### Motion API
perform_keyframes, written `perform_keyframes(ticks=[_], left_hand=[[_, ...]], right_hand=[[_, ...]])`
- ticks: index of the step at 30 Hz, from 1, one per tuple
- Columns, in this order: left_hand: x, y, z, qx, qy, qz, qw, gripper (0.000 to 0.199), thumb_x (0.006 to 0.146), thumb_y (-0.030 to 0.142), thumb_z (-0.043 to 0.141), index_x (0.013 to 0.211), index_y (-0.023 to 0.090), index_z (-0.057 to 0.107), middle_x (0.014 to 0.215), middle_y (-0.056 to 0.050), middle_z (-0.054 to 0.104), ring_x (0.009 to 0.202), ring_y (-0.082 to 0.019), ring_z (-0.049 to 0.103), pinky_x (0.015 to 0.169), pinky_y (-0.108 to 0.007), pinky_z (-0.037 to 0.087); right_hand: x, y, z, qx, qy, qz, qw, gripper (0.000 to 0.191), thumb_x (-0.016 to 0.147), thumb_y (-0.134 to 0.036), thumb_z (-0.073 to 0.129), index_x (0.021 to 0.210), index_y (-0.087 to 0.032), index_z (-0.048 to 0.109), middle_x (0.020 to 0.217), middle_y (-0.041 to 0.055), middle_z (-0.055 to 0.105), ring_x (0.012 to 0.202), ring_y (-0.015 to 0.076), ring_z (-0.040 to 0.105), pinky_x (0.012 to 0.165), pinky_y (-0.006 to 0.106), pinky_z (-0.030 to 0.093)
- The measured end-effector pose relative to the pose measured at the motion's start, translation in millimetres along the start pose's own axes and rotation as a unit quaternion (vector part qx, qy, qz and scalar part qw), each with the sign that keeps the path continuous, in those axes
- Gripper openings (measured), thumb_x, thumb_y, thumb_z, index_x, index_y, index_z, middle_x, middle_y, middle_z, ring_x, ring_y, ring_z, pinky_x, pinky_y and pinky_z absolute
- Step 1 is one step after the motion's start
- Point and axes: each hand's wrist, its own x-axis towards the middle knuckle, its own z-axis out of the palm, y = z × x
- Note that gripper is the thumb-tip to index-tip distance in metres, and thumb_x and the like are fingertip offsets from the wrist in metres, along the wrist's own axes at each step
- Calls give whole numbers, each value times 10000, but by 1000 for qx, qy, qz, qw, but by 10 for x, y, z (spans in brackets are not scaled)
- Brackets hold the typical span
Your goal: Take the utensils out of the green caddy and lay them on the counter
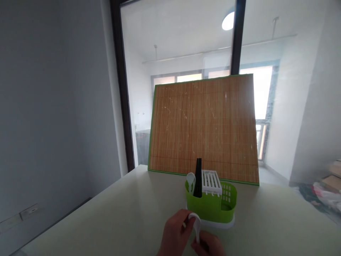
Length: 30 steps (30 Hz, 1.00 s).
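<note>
While the white spoon is pinched by left hand and right hand just before the green cutlery caddy, an upright, bowl-up orientation is judged best for slotting.

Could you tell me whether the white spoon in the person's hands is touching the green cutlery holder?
Apart. In the head view, the white spoon, held by the left hand and right hand, sits in front of the green cutlery holder, overlapping only its white base in the picture.
</note>
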Motion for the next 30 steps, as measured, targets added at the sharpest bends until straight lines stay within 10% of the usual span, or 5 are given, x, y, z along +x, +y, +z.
perform_keyframes(ticks=[6, 13, 30], left_hand=[[58, 138, -237, 77, 33, 81, 993, 176, 891, 270, 489, 862, 213, 653, 729, -12, 595, 649, -116, 556, 578, -181, 417], [753, 243, -666, 84, 165, 142, 973, 192, 899, 290, 496, 962, 190, 646, 825, -29, 629, 717, -124, 564, 657, -209, 430], [1320, -5, -554, -57, 291, 96, 950, 224, 850, 372, 557, 867, 180, 671, 773, -16, 662, 663, -122, 593, 611, -218, 470]], right_hand=[[-17, 32, -6, 20, -15, 2, 1000, 174, 733, -297, 591, 889, -230, 629, 606, -49, 538, 533, 106, 463, 516, 211, 349], [-9, 115, -23, 11, 10, -5, 1000, 414, 759, -321, 521, 1154, -196, 530, 675, -13, 616, 513, 108, 506, 526, 218, 400], [-24, 89, 67, -79, -40, 38, 995, 252, 743, -275, 573, 984, -263, 647, 710, -11, 706, 550, 110, 582, 531, 199, 390]])
